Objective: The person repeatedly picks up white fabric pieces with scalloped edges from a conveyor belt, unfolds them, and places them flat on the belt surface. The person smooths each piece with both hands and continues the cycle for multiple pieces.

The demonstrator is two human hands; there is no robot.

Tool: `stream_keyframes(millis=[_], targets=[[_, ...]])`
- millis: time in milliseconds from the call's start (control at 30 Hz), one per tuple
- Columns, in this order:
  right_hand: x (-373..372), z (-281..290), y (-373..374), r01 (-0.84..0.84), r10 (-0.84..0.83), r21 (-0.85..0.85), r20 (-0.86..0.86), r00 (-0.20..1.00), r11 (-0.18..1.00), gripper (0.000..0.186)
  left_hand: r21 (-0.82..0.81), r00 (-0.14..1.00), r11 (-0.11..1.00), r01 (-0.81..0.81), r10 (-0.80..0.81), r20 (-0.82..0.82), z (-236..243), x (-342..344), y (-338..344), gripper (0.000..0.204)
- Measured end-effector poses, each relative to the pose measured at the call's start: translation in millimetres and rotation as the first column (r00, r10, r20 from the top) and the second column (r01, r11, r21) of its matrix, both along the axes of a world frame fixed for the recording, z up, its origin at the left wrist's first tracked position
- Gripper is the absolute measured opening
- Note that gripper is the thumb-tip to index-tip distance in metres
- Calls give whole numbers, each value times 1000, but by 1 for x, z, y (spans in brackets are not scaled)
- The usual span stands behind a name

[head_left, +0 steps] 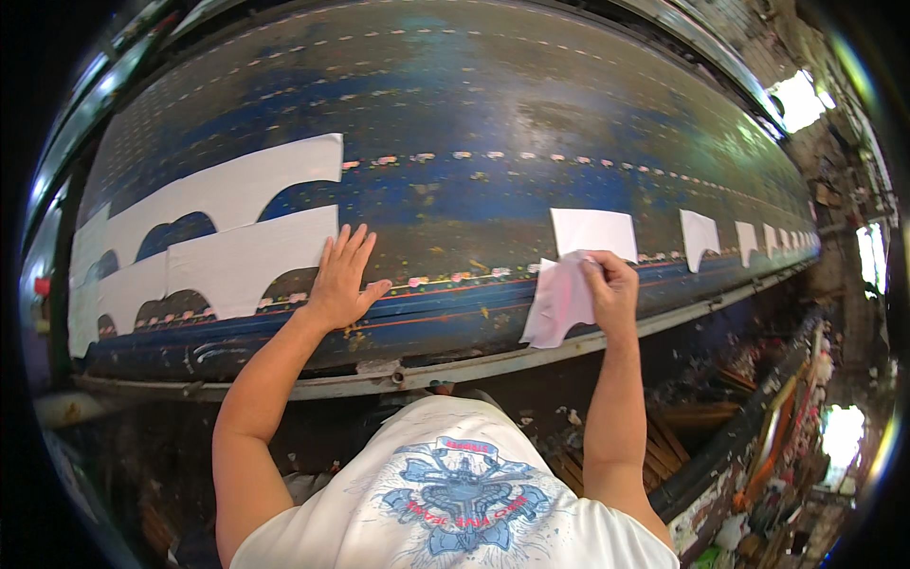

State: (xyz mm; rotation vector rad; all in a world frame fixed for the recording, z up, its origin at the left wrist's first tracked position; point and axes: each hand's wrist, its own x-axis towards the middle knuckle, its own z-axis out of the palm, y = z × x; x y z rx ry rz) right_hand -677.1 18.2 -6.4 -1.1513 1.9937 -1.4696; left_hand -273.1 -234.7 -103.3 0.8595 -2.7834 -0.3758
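- Right hand (611,284) is pinching a limp, creased, pinkish-white piece (561,305), thumb against fingers.
- It is hanging at the dark table's (464,223) near edge.
- Left hand (343,287) is lying flat, fingers parted.

Bright windows (843,433) and a dim, littered floor (542,410)

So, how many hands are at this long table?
2: the left hand, spread at the edge of a white cloth, and the right hand, pinching a pinkish cloth; no others show.
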Motion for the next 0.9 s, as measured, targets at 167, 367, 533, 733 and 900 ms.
stream_keyframes(millis=[167, 367, 533, 733, 900], targets=[[19, 45, 0, -224, 253, -168, 180, 951, 960, 8, 250, 840, 912, 325, -156, -520, 33, -112, 31, 70], [-3, 69, 25, -88, 125, -205, 175, 977, 975, 12, 669, 779, 411, 619, -217, -588, 45, -224, 76, 42], [-76, 56, 80, 80, -69, -143, 82, 994, 986, 17, 878, 877, -12, 478, -44, -478, 42, -269, 112, 16], [-218, 39, 117, 196, -181, 22, -285, 941, 980, 29, 898, 895, 227, 378, 156, -417, 46, -375, 159, 28], [-322, -31, 125, 416, -180, 161, -723, 667, 895, 25, 173, 784, 938, 300, -139, -605, 30, -459, 202, 47]])
